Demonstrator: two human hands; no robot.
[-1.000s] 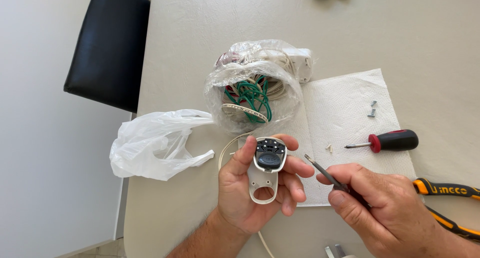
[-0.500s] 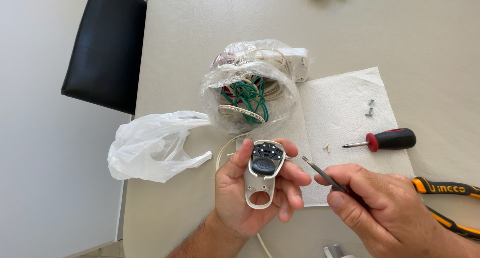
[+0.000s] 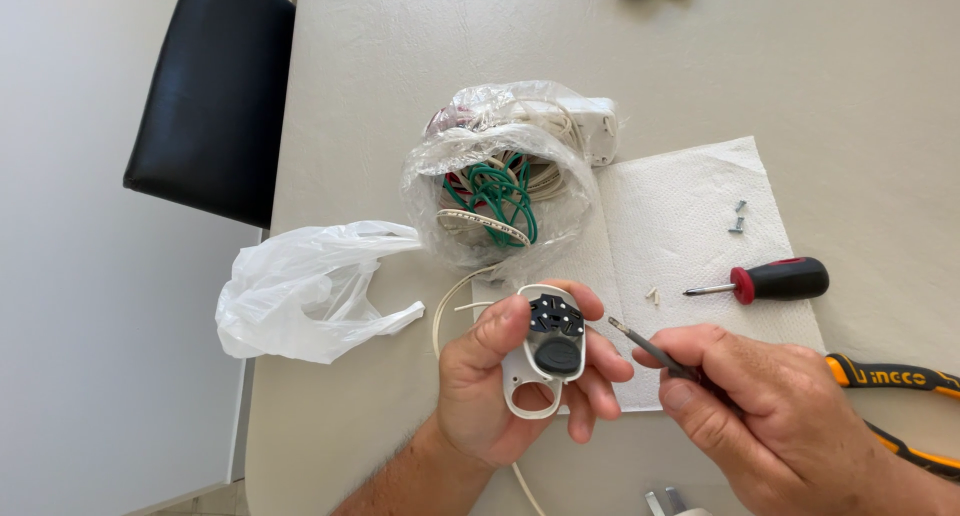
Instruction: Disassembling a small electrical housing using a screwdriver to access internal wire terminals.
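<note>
Home: dining table (image 3: 400,96), black chair (image 3: 210,96), paper towel (image 3: 680,206).

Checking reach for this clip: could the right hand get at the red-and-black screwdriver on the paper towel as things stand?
Probably yes. The red-and-black screwdriver lies bare on the white paper towel just beyond the right hand, nothing between them. But its fingers already pinch a thin metal tool, so it would need setting down first.

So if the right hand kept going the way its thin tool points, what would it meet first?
Probably the grey remote held in the left hand; the right hand aims its tool tip up-left toward it, though depth is unclear.
</note>
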